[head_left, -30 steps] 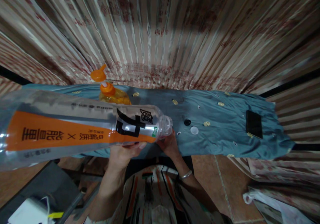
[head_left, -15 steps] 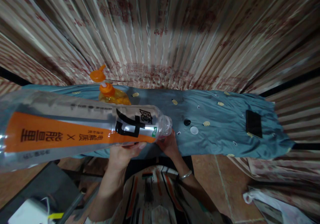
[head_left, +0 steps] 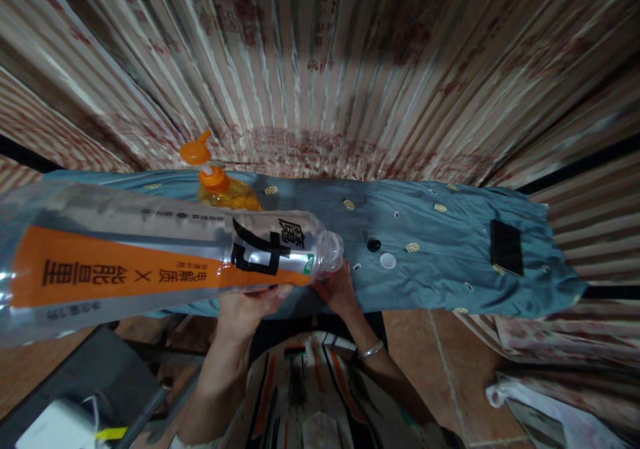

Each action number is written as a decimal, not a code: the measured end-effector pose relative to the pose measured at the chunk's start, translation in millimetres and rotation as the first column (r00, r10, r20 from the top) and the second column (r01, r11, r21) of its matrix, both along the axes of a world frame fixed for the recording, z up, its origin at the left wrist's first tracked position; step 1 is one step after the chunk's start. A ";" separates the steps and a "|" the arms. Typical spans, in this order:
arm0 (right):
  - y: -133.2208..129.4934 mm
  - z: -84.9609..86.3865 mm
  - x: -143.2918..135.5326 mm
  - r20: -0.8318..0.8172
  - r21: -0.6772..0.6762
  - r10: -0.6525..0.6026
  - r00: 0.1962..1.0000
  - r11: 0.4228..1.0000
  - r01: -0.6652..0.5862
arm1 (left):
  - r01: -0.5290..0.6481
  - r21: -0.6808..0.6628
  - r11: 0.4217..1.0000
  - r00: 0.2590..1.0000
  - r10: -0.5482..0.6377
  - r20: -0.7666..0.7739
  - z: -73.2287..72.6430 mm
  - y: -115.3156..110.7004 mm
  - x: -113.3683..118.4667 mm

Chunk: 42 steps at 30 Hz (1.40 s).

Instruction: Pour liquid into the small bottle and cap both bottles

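A large clear plastic bottle [head_left: 165, 255] with an orange label lies sideways in the air, its uncapped neck pointing right. My left hand [head_left: 245, 312] grips it from below, near the shoulder; most of the fingers are hidden behind the bottle. Close to the bottle's mouth is my right hand [head_left: 337, 289], its fingertips partly covered by the neck, and whether they hold anything is hidden. Behind the bottle stands a pump bottle [head_left: 230, 194] of yellow liquid with an orange pump head. A small black cap [head_left: 373, 244] and a white disc [head_left: 387, 261] lie right of my right hand.
A blue-grey cloth with pineapple prints covers the table [head_left: 450, 275]. A flat black object [head_left: 507, 247] lies toward its right end. Striped curtains [head_left: 320, 69] hang behind. At the lower left, a white box [head_left: 60, 427] rests on a dark surface.
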State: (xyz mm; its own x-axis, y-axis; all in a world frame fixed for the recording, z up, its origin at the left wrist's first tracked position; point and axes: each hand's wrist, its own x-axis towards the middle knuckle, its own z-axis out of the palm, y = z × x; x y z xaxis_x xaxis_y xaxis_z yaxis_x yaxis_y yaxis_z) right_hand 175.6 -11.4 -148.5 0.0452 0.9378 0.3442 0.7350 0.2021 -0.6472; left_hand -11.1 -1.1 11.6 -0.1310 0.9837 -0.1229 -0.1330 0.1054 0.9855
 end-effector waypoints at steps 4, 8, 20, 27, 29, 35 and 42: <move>0.7 0.6 0.2 0.027 -0.005 0.011 1.000 1.000 -0.011 | -0.008 0.003 1.000 1.000 0.008 -0.019 2.4 -0.4 1.0; 0.7 -0.2 0.3 0.026 0.000 0.012 1.000 1.000 -0.012 | -0.017 -0.007 1.000 1.000 0.017 -0.013 4.1 0.4 2.4; 0.2 -4.4 0.9 0.029 -0.001 0.013 0.999 1.000 -0.013 | 0.014 0.032 0.999 1.000 -0.014 0.003 5.8 0.6 3.0; 0.4 -3.4 0.4 0.001 0.018 0.015 1.000 1.000 -0.015 | -0.003 -0.004 1.000 1.000 0.003 -0.018 7.9 -1.6 3.7; 0.2 -3.9 0.8 0.012 0.015 0.011 1.000 1.000 -0.011 | -0.014 -0.002 1.000 1.000 0.014 -0.016 10.5 -2.5 4.9; 0.1 -5.9 1.7 0.044 0.023 0.011 0.999 1.000 -0.012 | -0.002 -0.011 1.000 1.000 0.002 -0.029 11.6 -1.7 4.7; 0.1 -4.5 1.7 0.030 -0.001 0.024 0.999 1.000 -0.024 | -0.013 -0.023 1.000 1.000 0.012 -0.026 13.2 -2.6 5.1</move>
State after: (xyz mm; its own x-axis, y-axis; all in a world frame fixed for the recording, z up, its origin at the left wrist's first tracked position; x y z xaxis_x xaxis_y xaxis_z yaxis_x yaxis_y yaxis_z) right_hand 177.3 -11.3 -153.0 0.0122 0.9389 0.3441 0.7493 0.2193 -0.6248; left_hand -6.0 -3.6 24.8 -0.1469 0.9789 -0.1423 -0.1087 0.1270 0.9859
